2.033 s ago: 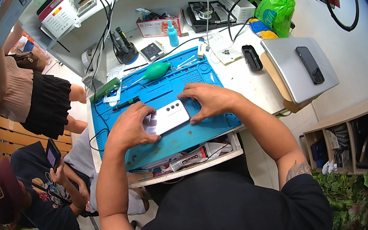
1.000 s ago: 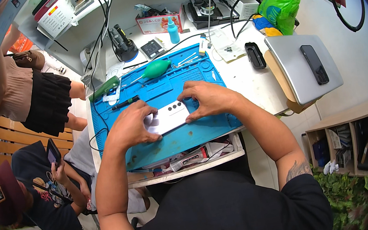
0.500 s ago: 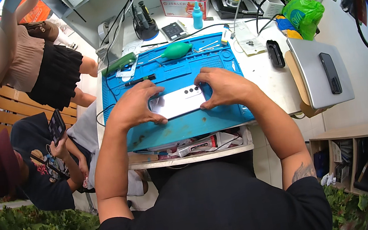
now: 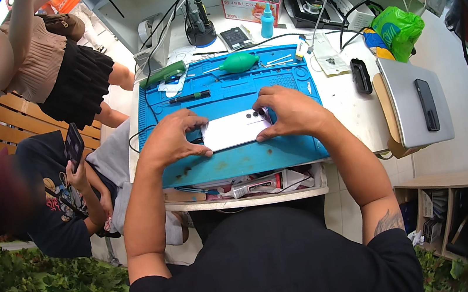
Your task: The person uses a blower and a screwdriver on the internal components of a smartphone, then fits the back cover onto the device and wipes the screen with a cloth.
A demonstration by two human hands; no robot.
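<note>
Smartphone point(image 4: 231, 133), pale back facing up, sits on or just above a blue repair mat point(image 4: 242, 161), pinched at its ends by the left hand point(image 4: 175, 136) and right hand point(image 4: 294, 112), and tbh it's probably light, stiff, slick and crackable, so edges only, on a cluttered white workbench point(image 4: 341, 101) near a wooden cubby shelf point(image 4: 448, 179).

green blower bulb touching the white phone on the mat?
Apart. The head view shows a stretch of blue mat between the green blower bulb and the white phone.
</note>
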